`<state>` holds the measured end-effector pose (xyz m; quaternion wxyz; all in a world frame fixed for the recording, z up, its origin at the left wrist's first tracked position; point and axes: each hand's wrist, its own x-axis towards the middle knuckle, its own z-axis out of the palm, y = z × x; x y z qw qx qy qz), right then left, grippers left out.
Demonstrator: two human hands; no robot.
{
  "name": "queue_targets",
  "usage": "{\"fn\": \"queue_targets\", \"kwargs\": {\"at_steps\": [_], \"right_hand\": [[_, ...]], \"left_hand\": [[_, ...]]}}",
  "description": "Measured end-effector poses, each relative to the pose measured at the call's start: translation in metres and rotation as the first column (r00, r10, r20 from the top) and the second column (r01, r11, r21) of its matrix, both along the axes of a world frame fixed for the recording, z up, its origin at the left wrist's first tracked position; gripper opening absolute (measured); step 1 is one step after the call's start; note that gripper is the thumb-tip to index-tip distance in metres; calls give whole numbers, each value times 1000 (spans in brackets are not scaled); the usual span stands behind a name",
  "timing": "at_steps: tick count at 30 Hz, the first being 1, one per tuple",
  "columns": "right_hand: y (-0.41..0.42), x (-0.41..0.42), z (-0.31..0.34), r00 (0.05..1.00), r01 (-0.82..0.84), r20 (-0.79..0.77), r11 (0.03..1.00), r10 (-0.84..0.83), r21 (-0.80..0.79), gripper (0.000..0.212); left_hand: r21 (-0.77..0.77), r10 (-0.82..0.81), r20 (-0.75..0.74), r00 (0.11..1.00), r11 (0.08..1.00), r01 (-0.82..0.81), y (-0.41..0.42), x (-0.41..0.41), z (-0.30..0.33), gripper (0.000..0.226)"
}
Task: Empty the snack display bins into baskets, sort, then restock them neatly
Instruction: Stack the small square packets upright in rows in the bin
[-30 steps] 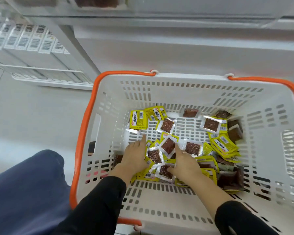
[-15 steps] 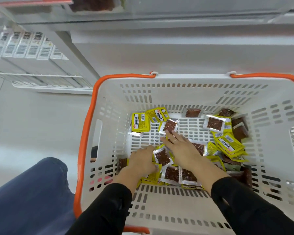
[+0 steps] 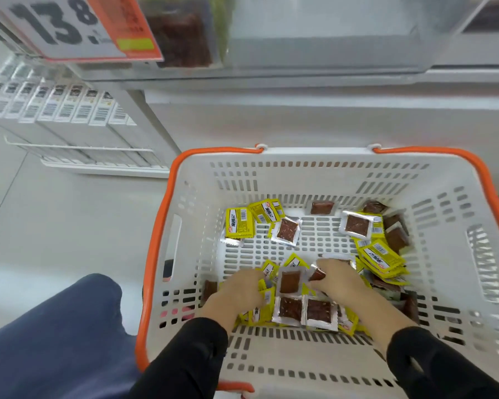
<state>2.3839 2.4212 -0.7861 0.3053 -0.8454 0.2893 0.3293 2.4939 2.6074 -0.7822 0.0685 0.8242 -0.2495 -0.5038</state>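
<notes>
Hiding fingertips — both hands (image 3: 238,292) among packets (image 3: 291,282), grip unclear.

A white slotted basket (image 3: 323,168) with orange handles is seen holding small snack packets (image 3: 290,306) scattered flat over its floor (some yellow with barcodes up, others showing brown contents in silvery wrap); a loose heap (image 3: 382,260) is gathered by its right wall

I'm seeing small yellow-and-brown foil snack packets (image 3: 288,230) lying scattered in the white slotted plastic basket with orange rim (image 3: 156,243) — the blue-trousered knee (image 3: 69,326) sitting left, the white display shelf (image 3: 300,67) standing behind.
</notes>
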Motion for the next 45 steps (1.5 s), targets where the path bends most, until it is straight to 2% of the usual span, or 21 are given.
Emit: {"fn": "queue_targets", "kwargs": {"at_steps": [3, 5, 6, 7, 9, 11, 13, 14, 15, 17, 19, 23, 27, 31, 37, 39, 41, 43, 45], "right_hand": [[-3, -5, 20, 964, 254, 56, 962, -260, 105, 23], [-3, -7, 35, 898, 411, 70, 887, -433, 211, 22], [-2, -7, 43, 846, 494, 71, 827, -529, 269, 28], [0, -7, 51, 775, 576, 63, 743, -629, 340, 36], [5, -6, 69, 605, 693, 14, 534, -796, 484, 38], [12, -5, 90, 494, 698, -17, 385, -869, 604, 29], [21, -5, 110, 387, 675, -17, 270, -922, 686, 33], [24, -7, 117, 312, 656, -23, 198, -950, 728, 40], [26, -8, 122, 240, 630, -39, 125, -970, 767, 44], [27, -11, 133, 133, 564, -74, 14, -988, 826, 35], [26, -14, 140, 72, 516, -94, -44, -993, 856, 24], [24, -22, 151, 12, 447, -32, -23, -999, 894, 15], [28, -33, 165, 38, 461, 7, 24, -999, 887, 8], [36, -43, 180, 95, 487, 86, 122, -992, 865, 11], [39, -46, 192, 95, 486, 130, 160, -987, 859, 25], [39, -49, 196, 129, 472, 149, 193, -980, 860, 10], [39, -49, 199, 168, 461, 171, 230, -971, 857, 14], [42, -48, 201, 216, 439, 208, 286, -954, 852, 20], [45, -46, 200, 256, 427, 247, 339, -935, 839, 24]], "left_hand": [[-116, 235, -13, 972, 965, -235, 4, -1, 14, 42], [-180, 351, -14, 936, 920, -348, 2, 2, 30, 51], [-237, 410, -18, 912, 884, -402, -1, 3, 39, 51], [-305, 500, -65, 863, 814, -494, -3, 4, 49, 46], [-402, 650, -237, 722, 611, -682, -9, 3, 69, 29], [-387, 714, -435, 549, 402, -830, -12, -3, 90, 29], [-307, 717, -604, 348, 193, -932, -14, -7, 105, 64], [-261, 699, -672, 244, 84, -962, -15, -10, 112, 72], [-229, 660, -732, 168, -6, -973, -15, -12, 118, 68], [-195, 604, -792, 91, -109, -975, -15, -19, 131, 44], [-196, 567, -820, 81, -146, -970, -10, -27, 143, 35], [-283, 495, -851, 175, -152, -947, -1, -33, 167, 27], [-342, 460, -851, 254, -118, -932, 2, -34, 177, 39], [-373, 467, -836, 286, -102, -922, 3, -40, 179, 36], [-372, 494, -819, 293, -68, -926, 1, -46, 183, 37], [-348, 476, -829, 293, -30, -937, 1, -47, 186, 32], [-328, 453, -833, 318, 59, -943, 1, -47, 188, 38], [-290, 415, -849, 327, 152, -945, 0, -49, 185, 54], [-289, 376, -861, 343, 193, -938, -1, -51, 185, 61]]}}
